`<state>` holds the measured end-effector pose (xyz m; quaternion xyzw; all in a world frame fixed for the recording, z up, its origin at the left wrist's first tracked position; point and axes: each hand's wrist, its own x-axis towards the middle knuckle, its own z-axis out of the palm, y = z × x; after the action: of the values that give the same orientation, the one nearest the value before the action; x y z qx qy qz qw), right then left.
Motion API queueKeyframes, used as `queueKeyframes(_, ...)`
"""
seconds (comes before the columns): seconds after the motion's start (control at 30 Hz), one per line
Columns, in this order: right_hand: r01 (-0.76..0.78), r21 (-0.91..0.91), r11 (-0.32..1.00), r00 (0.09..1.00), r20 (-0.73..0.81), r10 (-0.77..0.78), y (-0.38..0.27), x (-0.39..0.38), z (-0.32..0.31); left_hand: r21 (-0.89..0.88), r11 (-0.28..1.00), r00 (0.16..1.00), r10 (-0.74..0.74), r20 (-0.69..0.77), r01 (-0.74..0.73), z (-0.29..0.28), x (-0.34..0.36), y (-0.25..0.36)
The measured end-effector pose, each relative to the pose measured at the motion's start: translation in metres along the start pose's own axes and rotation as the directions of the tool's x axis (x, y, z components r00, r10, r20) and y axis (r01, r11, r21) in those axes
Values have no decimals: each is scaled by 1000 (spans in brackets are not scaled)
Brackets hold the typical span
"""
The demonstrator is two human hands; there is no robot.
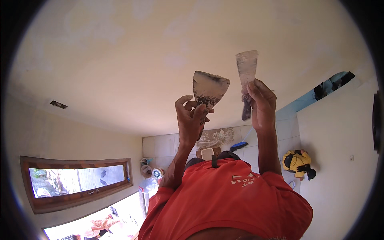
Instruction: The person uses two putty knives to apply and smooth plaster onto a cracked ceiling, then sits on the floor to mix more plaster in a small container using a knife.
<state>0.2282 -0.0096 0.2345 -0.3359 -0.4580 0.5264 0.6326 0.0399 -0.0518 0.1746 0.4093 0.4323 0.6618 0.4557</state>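
Observation:
My left hand point(187, 120) grips a wide putty knife point(211, 89), its flared blade pointing up and smeared with pale filler and dark patches. The thumb and fingers close around its handle near the blade. My right hand point(263, 106) pinches a narrower putty knife point(247, 66) where blade and handle meet. Pale filler coats this blade, and the dark handle hangs below my fingers. Both knives are raised in front of a cream wall point(132, 60) with faint lighter patches. The two blades are apart, and neither clearly touches the wall.
Below, a blue broom point(239, 146) rests on the tiled floor point(250, 154) near a pale stain. A bucket point(146, 171) and a round tub point(158, 173) stand left. A wood-framed window point(76, 180) is farther left. Another person point(297, 163) in yellow and black is at right.

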Motion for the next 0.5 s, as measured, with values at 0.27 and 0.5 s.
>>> queueKeyframes(0.27,-34,16,999,997,-63,35,14,-12,-13,-21,1000,1000,-15,9,16,-2,6,-7)
queueKeyframes(0.5,70,-404,912,993,119,-24,22,23,-50,-34,996,981,-79,177,87,-10,22,0)
